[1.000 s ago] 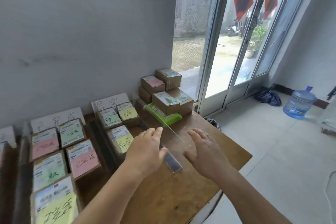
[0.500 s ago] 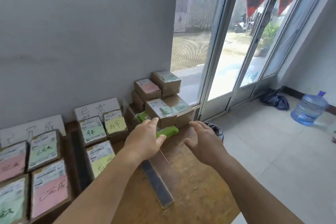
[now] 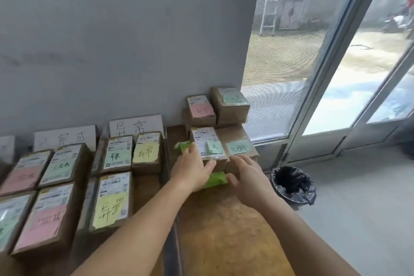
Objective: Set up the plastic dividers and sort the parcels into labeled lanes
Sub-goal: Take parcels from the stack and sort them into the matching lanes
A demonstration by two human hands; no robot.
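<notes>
Fingers point(image 3: 210, 163) both hands loose, nothing held; green pack point(image 3: 216, 179) betw. hands, parcel stack point(image 3: 220, 152) just behind.

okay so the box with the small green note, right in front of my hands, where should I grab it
Probably by its two side walls, coming from the near edge: the box with the small green note lies flat, its left wall by your left hand. A neighbouring box crowds its right.

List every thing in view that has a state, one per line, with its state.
left hand: fingers straight, resting on the front parcel's near left corner
right hand: open, at the front parcels, gripping nothing
front parcel: flat, label up, unsorted
green packet: lying under the parcels
sorted parcels: flat in lanes
bin: lined, uncovered
</notes>
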